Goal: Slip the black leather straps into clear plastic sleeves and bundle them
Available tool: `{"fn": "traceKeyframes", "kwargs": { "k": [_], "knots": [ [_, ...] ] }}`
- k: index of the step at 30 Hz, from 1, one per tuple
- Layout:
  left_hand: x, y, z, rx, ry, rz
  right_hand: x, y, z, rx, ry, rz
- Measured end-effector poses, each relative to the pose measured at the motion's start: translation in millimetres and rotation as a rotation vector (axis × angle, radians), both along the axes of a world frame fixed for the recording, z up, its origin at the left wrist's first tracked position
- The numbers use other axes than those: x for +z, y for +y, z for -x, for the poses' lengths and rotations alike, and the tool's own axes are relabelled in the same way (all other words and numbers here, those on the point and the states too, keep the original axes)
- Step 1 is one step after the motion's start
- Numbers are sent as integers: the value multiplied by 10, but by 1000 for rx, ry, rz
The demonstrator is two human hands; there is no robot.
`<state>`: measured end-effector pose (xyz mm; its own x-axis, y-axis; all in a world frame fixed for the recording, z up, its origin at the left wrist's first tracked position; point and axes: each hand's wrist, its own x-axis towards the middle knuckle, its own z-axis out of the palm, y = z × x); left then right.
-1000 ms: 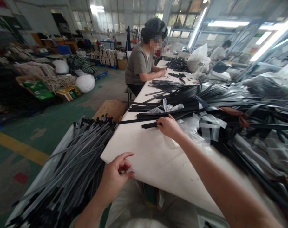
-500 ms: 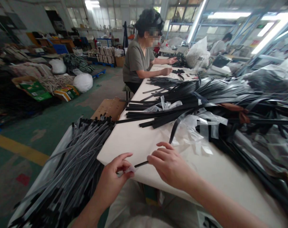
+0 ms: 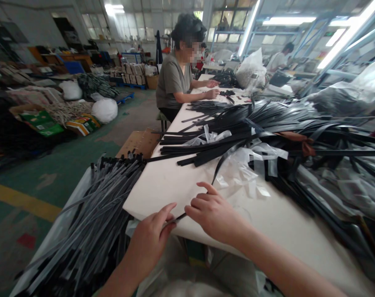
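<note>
- Black strap [image 3: 217,169]: runs from the right hand [image 3: 217,214] to the left hand [image 3: 150,237], over the table's [image 3: 156,185] near edge.
- Left thumb and forefinger: pinched together on it.
- Right fingers: curled closed around it, forefinger lifted.
- Plastic strips [image 3: 243,167]: beyond the right hand.

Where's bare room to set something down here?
Bare: the left corner of the white table, between the left hand and the black strips; also a patch between the right forearm and the heap at right. Crowded: the middle, under strips and clear plastic.
</note>
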<state>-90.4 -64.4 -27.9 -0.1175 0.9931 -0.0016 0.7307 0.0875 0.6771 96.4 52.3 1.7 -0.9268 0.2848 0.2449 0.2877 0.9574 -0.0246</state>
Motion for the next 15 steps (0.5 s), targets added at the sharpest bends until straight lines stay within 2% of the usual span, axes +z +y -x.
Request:
{"fn": "traceKeyframes", "kwargs": {
  "k": [4,7,9,15],
  "knots": [
    [-51,14,-83,-68,25,2,13,-89,60,11,-23,36],
    [-92,24,-123,-111,-26,-49,-23,-208,117,43,10,90],
    [-94,13,-92,-100,-66,-25,-60,-219,109,46,21,96],
    [-67,-97,183,64,-50,127,-96,151,-131,-194,14,-16]
  ]
}}
